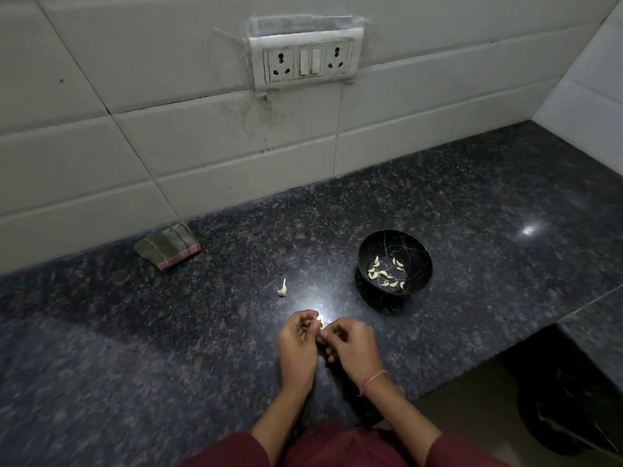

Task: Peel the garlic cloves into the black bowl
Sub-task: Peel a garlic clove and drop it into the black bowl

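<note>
Pinching a small garlic clove [319,321] between curled fingertips, the left hand [296,343] and right hand [352,347] met low over the dark speckled bench [472,203]. The black bowl [423,264] stood nearby, to the right and farther back, holding peeled cloves [382,274]. A garlic stub [282,288] lay left of the bowl. A folded cloth [168,247] rested against the tiled wall [168,129].

Folded cloth [168,246] on granite ctr [472,214]; socket plate [305,60] on tiled wall [101,129].
</note>
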